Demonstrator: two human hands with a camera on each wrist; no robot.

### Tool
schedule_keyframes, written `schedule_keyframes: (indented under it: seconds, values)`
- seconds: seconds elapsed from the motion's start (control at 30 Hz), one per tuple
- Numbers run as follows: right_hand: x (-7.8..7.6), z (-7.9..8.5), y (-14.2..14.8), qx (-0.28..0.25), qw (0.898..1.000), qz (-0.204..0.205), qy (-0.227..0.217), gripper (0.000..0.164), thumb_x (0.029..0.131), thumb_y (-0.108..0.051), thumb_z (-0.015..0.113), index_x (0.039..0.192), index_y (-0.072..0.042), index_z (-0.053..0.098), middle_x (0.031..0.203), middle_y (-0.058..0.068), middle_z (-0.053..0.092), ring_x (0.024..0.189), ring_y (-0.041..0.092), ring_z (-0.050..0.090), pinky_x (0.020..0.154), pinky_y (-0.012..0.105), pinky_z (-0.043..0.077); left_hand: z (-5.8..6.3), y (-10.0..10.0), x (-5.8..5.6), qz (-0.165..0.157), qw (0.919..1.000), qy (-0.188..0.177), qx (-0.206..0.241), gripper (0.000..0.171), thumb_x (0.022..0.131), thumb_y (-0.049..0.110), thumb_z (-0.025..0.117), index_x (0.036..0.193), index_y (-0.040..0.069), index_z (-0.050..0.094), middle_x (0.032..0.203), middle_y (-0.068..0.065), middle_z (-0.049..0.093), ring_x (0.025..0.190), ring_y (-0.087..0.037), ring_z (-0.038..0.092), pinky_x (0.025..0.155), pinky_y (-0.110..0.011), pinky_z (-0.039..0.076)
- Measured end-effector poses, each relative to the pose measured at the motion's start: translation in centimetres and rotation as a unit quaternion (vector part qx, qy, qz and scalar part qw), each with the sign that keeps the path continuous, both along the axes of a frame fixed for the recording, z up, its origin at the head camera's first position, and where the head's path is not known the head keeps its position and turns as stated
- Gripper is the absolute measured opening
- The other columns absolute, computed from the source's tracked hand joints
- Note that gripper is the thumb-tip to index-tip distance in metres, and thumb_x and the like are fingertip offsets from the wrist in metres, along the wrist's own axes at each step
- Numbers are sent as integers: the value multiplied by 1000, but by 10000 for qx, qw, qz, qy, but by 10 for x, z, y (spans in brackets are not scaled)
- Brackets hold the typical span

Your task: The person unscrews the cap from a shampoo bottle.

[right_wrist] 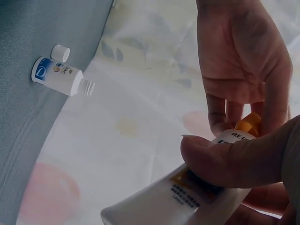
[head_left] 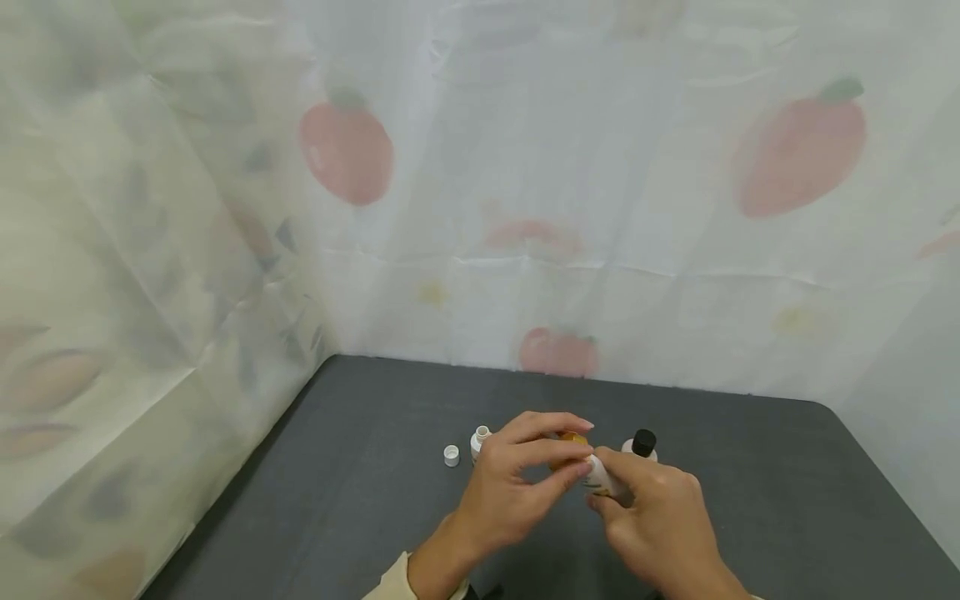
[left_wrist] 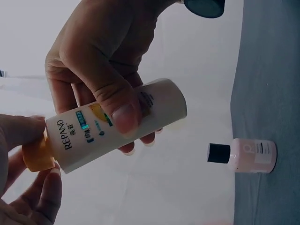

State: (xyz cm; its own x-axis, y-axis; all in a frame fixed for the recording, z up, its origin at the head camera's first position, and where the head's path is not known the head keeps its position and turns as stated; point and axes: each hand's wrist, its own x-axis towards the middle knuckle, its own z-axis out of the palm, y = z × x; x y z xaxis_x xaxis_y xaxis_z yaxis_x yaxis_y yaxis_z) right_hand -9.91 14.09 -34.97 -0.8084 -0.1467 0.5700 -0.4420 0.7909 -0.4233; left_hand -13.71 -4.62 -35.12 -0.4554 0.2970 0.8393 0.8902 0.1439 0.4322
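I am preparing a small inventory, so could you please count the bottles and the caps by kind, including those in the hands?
Bottles: 3 (held white bottle, open white bottle, pink bottle)
Caps: 3 (orange cap, loose white cap, black cap)
Total: 6

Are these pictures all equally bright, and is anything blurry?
Head view: brightest, with soft-edged fruit prints; left wrist view: dim, yet the orange-capped bottle shows readable lettering; right wrist view: dim too, prints on the curtain hazy.
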Motion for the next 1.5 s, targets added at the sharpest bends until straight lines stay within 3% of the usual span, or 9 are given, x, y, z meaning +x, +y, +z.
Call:
schedule_keyframes:
  seconds: [0.1, 0.27, 0.53, 0.8, 0.97, 1.27, 1.5]
  values:
    - [1, 0, 0, 18, 9999, -22, -126, 47, 61, -4, 98, 101, -22, 82, 85, -12, 78, 67, 4, 70, 59, 24, 56, 1, -3, 1, -18, 9996, -180, -212, 20, 89, 8, 83, 109, 10, 79, 122, -8, 72, 97, -14, 65, 77, -17, 57]
    - [1, 1, 2, 73, 9994, -94, -313, 42, 64, -6, 97, 96, -26, 79, 82, -16, 74, 65, -2, 63, 58, 21, 50, 3, -11, 1, -174, 9962, -558, -640, 37, 88, 12, 85, 123, 8, 74, 120, -7, 68, 90, -15, 63, 74, -16, 56]
    - [1, 1, 1, 6, 9985, -130, -524, 43, 65, -7, 97, 101, -24, 80, 84, -13, 76, 66, -2, 63, 59, 21, 51, 5, -14, 1, 29, 9941, -694, -838, 30, 92, 15, 81, 120, 7, 75, 112, -4, 70, 90, -10, 66, 78, -20, 59]
    - [-2, -1, 0, -132, 9972, -164, -715, 42, 67, -8, 97, 103, -23, 81, 83, -13, 76, 65, -4, 61, 60, 22, 52, 10, -15, -1, 36, 9853, -1432, -926, 31, 90, 21, 83, 118, 10, 77, 111, 1, 72, 91, -5, 67, 80, -23, 61]
    - [-4, -2, -1, -234, 9964, -210, -792, 44, 66, -9, 97, 106, -21, 82, 87, -9, 79, 69, 4, 68, 62, 28, 58, 13, -16, -4, 89, 9835, -1468, -1052, 32, 90, 22, 83, 120, 13, 76, 112, 3, 74, 92, -5, 67, 80, -25, 62]
    - [-8, -5, 0, -418, 9927, -237, -1107, 47, 68, -10, 97, 111, -20, 82, 95, 0, 81, 76, 13, 73, 64, 33, 61, 19, -20, -9, 281, 9839, -1320, -1175, 28, 89, 21, 83, 115, 11, 77, 110, 0, 75, 89, -5, 68, 79, -19, 60]
    - [-11, -8, 0, -576, 9904, -241, -1233, 47, 69, -12, 97, 113, -18, 81, 97, 2, 81, 77, 15, 74, 64, 33, 61, 21, -23, -12, 415, 9794, -1526, -1253, 30, 88, 20, 83, 115, 10, 77, 110, -1, 77, 90, -7, 71, 80, -26, 63]
